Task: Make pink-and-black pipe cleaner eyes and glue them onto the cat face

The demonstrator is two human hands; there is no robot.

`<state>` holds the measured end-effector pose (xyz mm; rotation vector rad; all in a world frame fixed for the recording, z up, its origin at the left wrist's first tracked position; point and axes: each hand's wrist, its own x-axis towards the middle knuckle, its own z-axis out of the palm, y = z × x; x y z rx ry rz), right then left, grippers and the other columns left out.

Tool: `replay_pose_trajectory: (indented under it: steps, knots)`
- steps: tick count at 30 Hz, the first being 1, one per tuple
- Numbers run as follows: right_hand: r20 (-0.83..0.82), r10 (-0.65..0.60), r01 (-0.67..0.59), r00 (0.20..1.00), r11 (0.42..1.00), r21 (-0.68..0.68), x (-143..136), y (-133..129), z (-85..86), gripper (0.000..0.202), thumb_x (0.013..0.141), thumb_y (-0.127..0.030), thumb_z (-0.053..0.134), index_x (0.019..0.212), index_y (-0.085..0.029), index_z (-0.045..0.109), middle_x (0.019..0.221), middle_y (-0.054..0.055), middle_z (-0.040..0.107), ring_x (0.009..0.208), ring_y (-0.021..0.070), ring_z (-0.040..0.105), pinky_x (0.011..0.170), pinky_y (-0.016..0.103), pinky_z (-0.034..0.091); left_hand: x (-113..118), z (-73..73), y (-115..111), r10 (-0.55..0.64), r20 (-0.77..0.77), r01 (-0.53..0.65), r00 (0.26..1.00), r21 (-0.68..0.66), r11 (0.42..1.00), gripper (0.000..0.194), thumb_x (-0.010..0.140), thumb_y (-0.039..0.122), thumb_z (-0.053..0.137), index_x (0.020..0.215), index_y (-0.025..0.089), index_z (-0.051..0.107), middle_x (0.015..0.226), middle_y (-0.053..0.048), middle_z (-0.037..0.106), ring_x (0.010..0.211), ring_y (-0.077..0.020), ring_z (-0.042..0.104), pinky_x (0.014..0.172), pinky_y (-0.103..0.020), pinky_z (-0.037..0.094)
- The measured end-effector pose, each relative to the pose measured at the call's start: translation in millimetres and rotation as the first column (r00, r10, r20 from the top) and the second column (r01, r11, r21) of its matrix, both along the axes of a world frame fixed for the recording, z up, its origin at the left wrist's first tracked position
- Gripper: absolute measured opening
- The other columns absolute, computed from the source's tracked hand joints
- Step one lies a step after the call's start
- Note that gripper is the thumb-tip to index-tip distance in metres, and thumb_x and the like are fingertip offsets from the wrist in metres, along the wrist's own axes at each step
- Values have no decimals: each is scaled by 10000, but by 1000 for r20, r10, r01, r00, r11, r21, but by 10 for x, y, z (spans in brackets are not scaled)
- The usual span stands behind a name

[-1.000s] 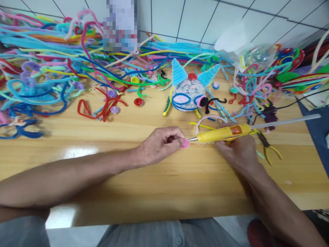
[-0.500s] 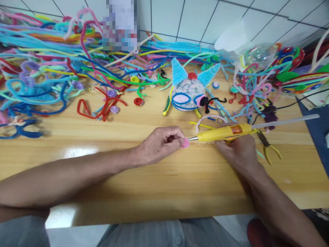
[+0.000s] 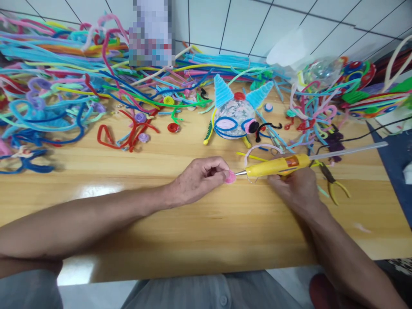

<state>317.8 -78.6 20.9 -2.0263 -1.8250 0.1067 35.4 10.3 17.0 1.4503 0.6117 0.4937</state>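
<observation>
Between the thumb and fingertips of my left hand [image 3: 206, 178] is a small round pink disc [image 3: 230, 177]. My right hand [image 3: 298, 184] is wrapped round the handle of a yellow glue gun [image 3: 277, 166], which points left. Its metal tip is at the disc's right edge, and a clear glue stick [image 3: 350, 150] sticks out of its back. Beyond my hands stands a grey-and-white ball figure [image 3: 234, 118] with blue pointed ears, blue-ringed eyes, a black nose and yellow feet.
Piles of coloured pipe cleaners [image 3: 41, 103] cover the back and left of the wooden table [image 3: 180, 240]. Pliers with yellow handles [image 3: 334, 184] lie right of my right hand. A dark cable [image 3: 360, 136] runs off right. Red coils [image 3: 173, 127] lie left of the figure.
The glue gun and my right hand have shifted very slightly left. The pink disc has moved a little left and up in view, still held by my left hand.
</observation>
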Motion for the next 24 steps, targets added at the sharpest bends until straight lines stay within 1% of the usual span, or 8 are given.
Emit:
replay_pose_trajectory:
  steps: [5,8,12,15,18,20,21,24]
  knots:
    - [-26,13,-13,1000,1000,-11,-10,18,-4,85,726,-322,552,681,-257,584,604,9,655,574,224,646,546,319,473,9,-23,14,58,41,-57,997,-20,998,263,975,394,663,903,147,717,900,-58,762,833,-156,676,771,-272,521]
    - [-127,35,-31,991,999,34,-76,13,43,80,737,-289,577,750,-244,643,696,16,698,640,225,674,608,334,517,15,-40,24,96,49,-96,994,-4,995,262,964,394,674,883,147,713,871,-47,753,810,-148,668,764,-267,516]
    - [-332,-90,129,939,987,98,-20,-12,279,114,787,-353,676,814,-243,685,763,19,720,692,219,672,636,332,540,4,-41,23,96,56,-97,994,26,995,232,957,370,689,885,152,723,913,-46,771,866,-150,685,810,-265,520]
    - [-391,-277,356,878,923,145,351,-72,522,186,772,-385,771,823,-234,675,750,25,702,641,181,619,581,287,500,-6,-35,21,91,29,-93,995,78,993,227,961,372,683,894,162,739,904,-45,779,849,-153,685,791,-266,515]
    - [-367,-461,546,808,820,171,977,-239,627,183,811,-391,749,804,-229,664,684,12,651,549,130,534,505,246,429,-3,-28,25,88,23,-91,996,124,988,240,959,390,679,887,172,749,877,-37,777,805,-151,675,766,-269,516]
    - [-250,-555,598,793,787,151,1398,-395,561,203,811,-410,720,752,-240,627,604,7,607,500,133,529,453,245,394,4,-21,24,84,5,-84,996,138,987,259,956,410,679,883,173,752,853,-35,773,784,-154,670,738,-268,512]
    - [-168,-576,599,800,774,204,1575,-471,492,203,828,-418,676,736,-258,590,567,-4,578,476,134,522,427,247,364,7,-18,22,84,-9,-82,996,143,986,269,955,420,678,882,173,753,849,-37,774,783,-158,670,722,-266,507]
    - [-86,-568,569,819,780,261,1911,-649,232,245,823,-377,631,683,-325,436,479,-59,454,426,123,438,403,266,285,15,-16,15,88,-23,-84,996,149,985,274,953,427,676,887,175,760,887,-47,791,808,-169,686,707,-264,500]
